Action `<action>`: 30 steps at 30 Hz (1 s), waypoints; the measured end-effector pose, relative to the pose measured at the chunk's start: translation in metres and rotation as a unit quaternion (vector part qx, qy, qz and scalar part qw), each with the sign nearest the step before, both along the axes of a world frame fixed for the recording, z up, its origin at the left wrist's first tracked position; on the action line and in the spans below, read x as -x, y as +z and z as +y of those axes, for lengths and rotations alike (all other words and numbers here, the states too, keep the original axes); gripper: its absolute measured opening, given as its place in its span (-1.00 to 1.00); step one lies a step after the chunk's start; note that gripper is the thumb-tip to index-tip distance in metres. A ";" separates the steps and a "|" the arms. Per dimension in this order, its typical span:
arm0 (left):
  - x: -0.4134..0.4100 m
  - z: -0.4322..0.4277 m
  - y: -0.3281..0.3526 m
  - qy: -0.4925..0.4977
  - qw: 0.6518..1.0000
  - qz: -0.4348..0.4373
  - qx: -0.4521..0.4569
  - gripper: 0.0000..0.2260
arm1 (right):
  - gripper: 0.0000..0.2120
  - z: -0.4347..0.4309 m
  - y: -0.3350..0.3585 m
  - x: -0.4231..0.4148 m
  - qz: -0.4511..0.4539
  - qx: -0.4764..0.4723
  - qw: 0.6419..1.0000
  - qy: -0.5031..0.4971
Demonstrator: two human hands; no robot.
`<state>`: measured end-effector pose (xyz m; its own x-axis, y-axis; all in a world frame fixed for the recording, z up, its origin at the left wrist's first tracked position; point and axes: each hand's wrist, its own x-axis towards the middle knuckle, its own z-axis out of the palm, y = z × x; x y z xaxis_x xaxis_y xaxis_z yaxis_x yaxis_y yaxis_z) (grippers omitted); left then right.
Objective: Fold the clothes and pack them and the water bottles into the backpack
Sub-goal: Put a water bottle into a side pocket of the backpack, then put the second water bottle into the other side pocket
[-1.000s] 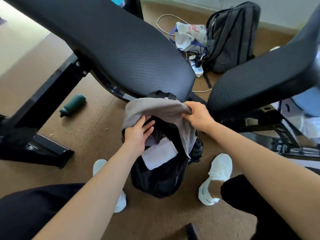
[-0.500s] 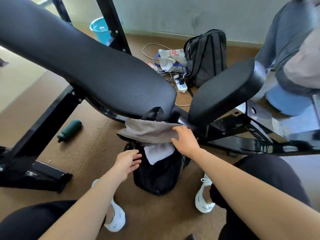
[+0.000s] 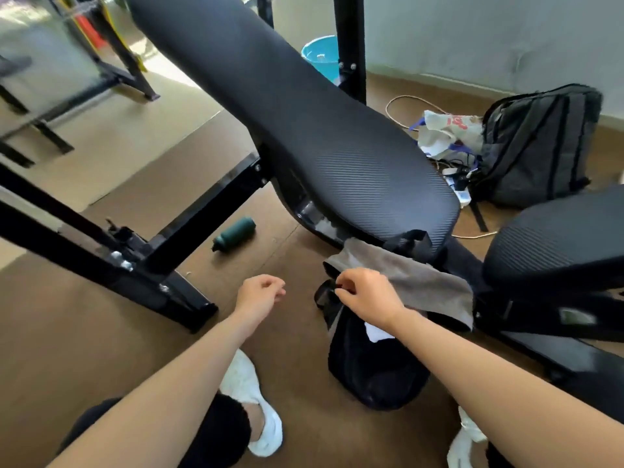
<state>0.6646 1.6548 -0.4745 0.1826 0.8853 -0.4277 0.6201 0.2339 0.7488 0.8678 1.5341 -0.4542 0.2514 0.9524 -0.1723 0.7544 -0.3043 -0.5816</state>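
A black backpack (image 3: 371, 369) stands on the floor under the bench, between my feet. A grey cloth (image 3: 425, 285) lies draped over its open top, and a white folded garment (image 3: 376, 333) shows inside. My right hand (image 3: 368, 297) is at the left rim of the opening, its curled fingers pinching the black edge. My left hand (image 3: 260, 295) hovers over the floor to the left of the backpack, fingers loosely curled and holding nothing. A dark green water bottle (image 3: 234, 234) lies on its side on the floor beyond my left hand, near the bench frame.
A long black bench pad (image 3: 304, 136) slants overhead, with a seat pad (image 3: 557, 248) at right and a black steel frame (image 3: 162, 258) at left. A grey backpack (image 3: 537, 143), a white bag (image 3: 445, 130), cables and a blue bucket (image 3: 320, 57) sit by the wall.
My left hand came off the backpack and drew away to the left. My right hand let go of the grey cloth's right side and moved to the opening's left rim.
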 end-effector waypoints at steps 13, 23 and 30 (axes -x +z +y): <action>0.059 0.232 -0.181 -0.036 0.988 0.137 -0.058 -0.63 | -0.50 0.251 -0.189 0.082 0.151 0.090 0.984 0.038; 0.070 0.347 -0.303 -0.137 0.925 0.342 -0.094 -0.21 | -0.26 0.363 -0.306 0.086 -0.029 0.111 0.984 0.140; 0.079 0.335 -0.337 -0.128 0.920 0.368 -0.043 -0.20 | -0.04 0.390 -0.327 0.088 -0.174 0.090 0.960 0.201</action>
<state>0.5859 1.9895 -0.8112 0.0783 0.8898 -0.4497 0.9930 -0.0298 0.1140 0.7798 1.9243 -0.7816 -0.0579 0.9475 -0.3145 0.9708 -0.0200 -0.2389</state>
